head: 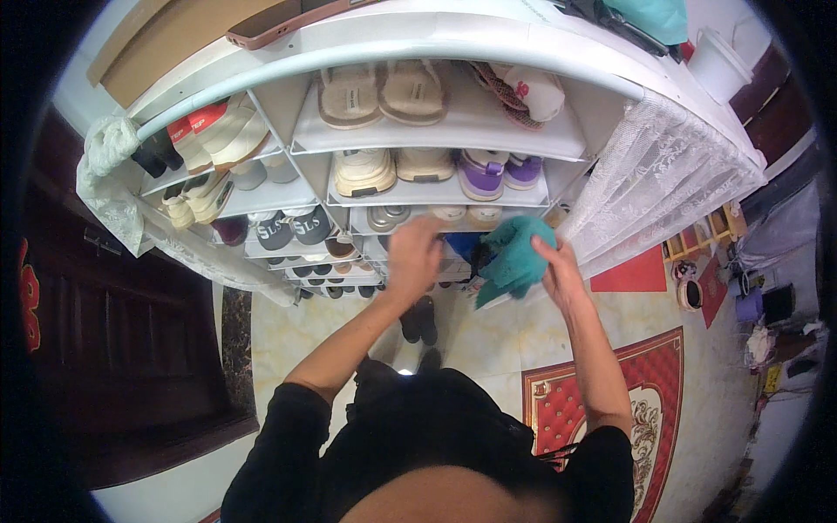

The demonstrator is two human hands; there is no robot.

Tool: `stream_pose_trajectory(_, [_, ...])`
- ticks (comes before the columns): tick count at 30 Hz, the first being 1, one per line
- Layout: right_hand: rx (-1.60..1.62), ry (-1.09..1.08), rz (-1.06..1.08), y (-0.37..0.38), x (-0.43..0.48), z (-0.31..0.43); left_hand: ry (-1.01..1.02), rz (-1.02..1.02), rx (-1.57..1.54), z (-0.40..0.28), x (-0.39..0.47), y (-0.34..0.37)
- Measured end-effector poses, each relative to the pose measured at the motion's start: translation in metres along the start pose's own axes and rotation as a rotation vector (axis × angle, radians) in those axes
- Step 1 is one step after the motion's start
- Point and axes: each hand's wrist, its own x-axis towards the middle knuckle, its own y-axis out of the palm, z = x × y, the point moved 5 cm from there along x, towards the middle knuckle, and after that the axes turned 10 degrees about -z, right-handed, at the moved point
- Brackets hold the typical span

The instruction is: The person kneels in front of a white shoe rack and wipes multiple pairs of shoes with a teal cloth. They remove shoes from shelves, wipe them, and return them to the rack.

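Observation:
My right hand (pixel 560 269) grips a teal cloth (pixel 520 252), thumb on top, in front of the lower shelves of a white shoe rack (pixel 431 138). Dark bristle-like material pokes out at the cloth's left side; what it belongs to is unclear. To the left, my left hand (pixel 415 258) is blurred before the rack, its fingers curled and partly hidden. Just above it are a round metal object (pixel 387 217) and a pair of pale shoes (pixel 467 214). Higher up sit cream sneakers (pixel 365 172), purple-and-white sneakers (pixel 482 174) and fuzzy slippers (pixel 413 91).
A lace curtain (pixel 680 170) is drawn aside on the right, another (pixel 108 176) knotted at left. A phone (pixel 288 26) and a white bucket (pixel 719 65) stand on top. Dark door (pixel 131 340) at left; red patterned mat (pixel 608 372) on the tiled floor.

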Motion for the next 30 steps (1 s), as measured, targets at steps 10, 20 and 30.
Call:
stream_pose_trajectory(10, [0.116,0.06,0.025,0.027,-0.014,-0.089,-0.995,0.331,0.488,0.151,0.014,0.029])
stream_pose_trajectory(20, [-0.318,-0.516,-0.122,0.096,-0.001,-0.083,-1.306,-0.115,-0.293,0.143,-0.028,0.015])
stream_pose_trajectory(30, [-1.427,-0.57,0.345,0.185,0.067,-0.152,-1.411,0.015,-0.684,0.059,-0.128,-0.126])
